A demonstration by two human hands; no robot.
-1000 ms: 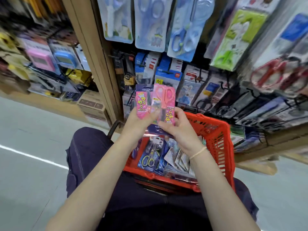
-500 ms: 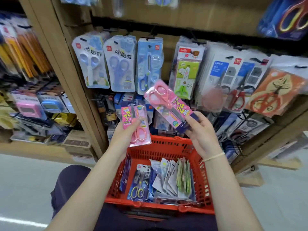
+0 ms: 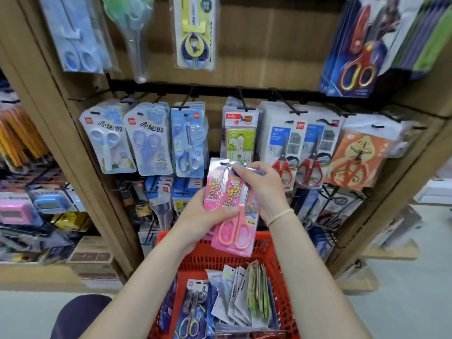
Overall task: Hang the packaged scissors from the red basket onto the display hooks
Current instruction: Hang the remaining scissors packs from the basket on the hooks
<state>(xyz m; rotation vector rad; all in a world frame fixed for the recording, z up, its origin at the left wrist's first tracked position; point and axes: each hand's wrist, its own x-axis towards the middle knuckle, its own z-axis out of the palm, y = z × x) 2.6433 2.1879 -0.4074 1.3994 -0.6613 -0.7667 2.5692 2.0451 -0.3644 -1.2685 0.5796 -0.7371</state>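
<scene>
While both hands meet above the red basket [image 3: 281, 263], two pink scissor packs [image 3: 228, 204] stand upright and overlapped between them, in front of the display. The left hand [image 3: 200, 216] grips their lower left edge, thumb curled across the front pack. The right hand [image 3: 264, 187] curls over their upper right side, fingers [image 3: 238, 170] pinching near the hang hole at the top. More packs [image 3: 241, 294] stand on edge in the basket below. Black hooks [image 3: 242, 101] on the rail behind carry rows of packaged scissors, with a green pack [image 3: 238, 140] just behind the pink ones.
</scene>
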